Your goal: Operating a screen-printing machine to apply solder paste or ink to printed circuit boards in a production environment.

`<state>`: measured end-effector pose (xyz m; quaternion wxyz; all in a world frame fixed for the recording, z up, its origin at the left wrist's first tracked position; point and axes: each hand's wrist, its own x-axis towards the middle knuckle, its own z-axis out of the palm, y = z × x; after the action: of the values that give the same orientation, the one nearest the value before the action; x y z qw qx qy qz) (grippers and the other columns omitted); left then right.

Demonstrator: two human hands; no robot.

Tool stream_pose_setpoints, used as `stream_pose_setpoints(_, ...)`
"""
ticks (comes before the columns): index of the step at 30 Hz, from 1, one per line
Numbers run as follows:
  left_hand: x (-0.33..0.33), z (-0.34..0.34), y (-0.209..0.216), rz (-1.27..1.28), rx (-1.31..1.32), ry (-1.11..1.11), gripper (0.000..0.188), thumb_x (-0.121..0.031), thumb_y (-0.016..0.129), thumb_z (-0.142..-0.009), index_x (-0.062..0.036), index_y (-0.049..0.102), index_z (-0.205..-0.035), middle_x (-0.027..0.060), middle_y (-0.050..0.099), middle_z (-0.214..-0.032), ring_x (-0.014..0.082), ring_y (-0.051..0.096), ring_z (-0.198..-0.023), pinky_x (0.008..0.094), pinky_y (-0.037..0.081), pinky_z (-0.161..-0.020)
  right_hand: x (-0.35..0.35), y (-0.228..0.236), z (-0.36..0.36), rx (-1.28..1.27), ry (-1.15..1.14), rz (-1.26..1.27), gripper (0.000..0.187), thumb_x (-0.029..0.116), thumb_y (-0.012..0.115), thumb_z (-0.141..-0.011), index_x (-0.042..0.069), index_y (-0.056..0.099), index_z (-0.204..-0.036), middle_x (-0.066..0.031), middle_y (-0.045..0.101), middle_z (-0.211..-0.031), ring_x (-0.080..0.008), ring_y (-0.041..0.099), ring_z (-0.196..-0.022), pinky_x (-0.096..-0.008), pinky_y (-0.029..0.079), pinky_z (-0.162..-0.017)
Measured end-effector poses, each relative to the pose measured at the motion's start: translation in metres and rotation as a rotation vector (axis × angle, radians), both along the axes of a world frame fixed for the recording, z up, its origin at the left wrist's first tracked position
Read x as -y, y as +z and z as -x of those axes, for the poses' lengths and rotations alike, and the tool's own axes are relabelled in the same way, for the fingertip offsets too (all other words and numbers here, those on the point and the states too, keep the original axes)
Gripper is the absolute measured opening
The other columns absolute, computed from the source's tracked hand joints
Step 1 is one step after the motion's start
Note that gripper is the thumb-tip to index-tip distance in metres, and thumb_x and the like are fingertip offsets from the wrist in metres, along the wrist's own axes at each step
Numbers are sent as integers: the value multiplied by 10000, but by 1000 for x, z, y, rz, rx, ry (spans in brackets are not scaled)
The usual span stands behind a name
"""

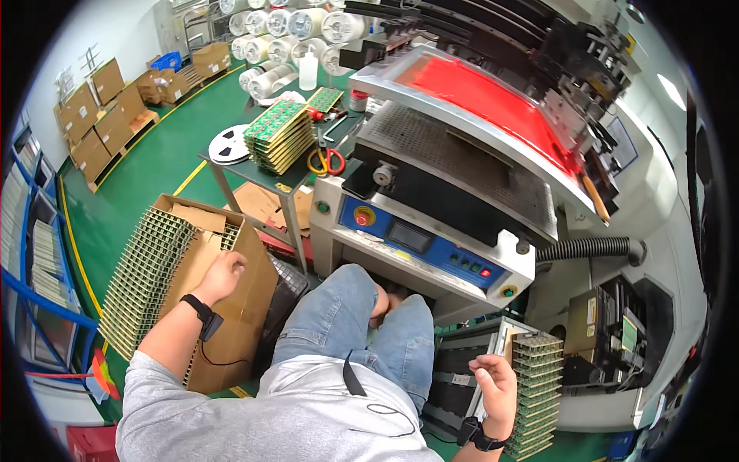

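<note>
At the left, my left hand (222, 276) is over the top of an open cardboard box (245, 304). Its fingers curl inward, and whatever they hold, if anything, is hidden. Rows of stacked green circuit boards (146, 269) stand along the box's left side. Lower right, my right hand (495, 383) hangs beside a tall stack of circuit boards (536, 393). Its fingers are slightly bent, the thumb stands apart, and nothing shows in it. Both wrists wear black bands.
Ahead stands a printing machine with a blue control panel (419, 240) and a red-coated screen frame (493, 104) above its perforated bed. A side table carries another board stack (279, 135), a white reel (229, 145) and scissors (326, 160). A ribbed hose (589, 248) runs at right.
</note>
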<state>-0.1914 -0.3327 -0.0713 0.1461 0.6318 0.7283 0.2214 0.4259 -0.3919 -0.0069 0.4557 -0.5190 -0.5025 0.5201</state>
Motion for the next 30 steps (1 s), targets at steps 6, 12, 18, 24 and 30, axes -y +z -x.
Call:
stream_pose_setpoints(6, -2, -28, 53, 0, -350, 61, 353, -180, 699, -849, -36, 644, -1167, 225, 561, -1319, 379, 535, -1223, 455, 405, -1070, -59, -7, 55, 79, 145, 8, 228, -9, 657, -896, -14, 619, -1121, -83, 707, -1031, -138, 656, -925, -285, 518, -855)
stream_pose_setpoints(12, -92, -48, 132, -379, -33, -13, 397, -211, 719, -855, -53, 618, -1205, 215, 502, -1396, 380, 478, -1298, 452, 372, -1103, -102, -8, 83, 192, 224, -32, 231, -5, 693, -863, -34, 637, -1085, -95, 720, -987, -144, 675, -858, -292, 540, -798)
stream_pose_setpoints(18, -190, -29, 164, -632, 628, -42, 412, -237, 734, -852, -54, 616, -1203, 214, 515, -1370, 388, 488, -1278, 462, 377, -1087, -112, -7, 88, 281, 159, 13, 239, 3, 697, -859, -40, 636, -1086, -106, 721, -981, -148, 680, -877, -290, 542, -801)
stream_pose_setpoints(24, -248, -5, 156, -484, -148, 120, 543, -366, 772, -798, -71, 611, -1224, 240, 507, -1370, 405, 474, -1286, 472, 377, -1086, -102, -14, 89, 238, 18, 45, 252, 24, 720, -847, -47, 643, -1076, -114, 725, -962, -152, 690, -864, -286, 548, -786)
stream_pose_setpoints(30, -247, -18, 147, -400, -350, 147, 613, -401, 799, -760, -89, 607, -1251, 221, 497, -1386, 411, 452, -1310, 495, 373, -1092, -85, -24, 95, 30, 2, 152, 234, 61, 652, -955, -5, 609, -1175, -32, 671, -967, -90, 602, -840, -247, 497, -749)
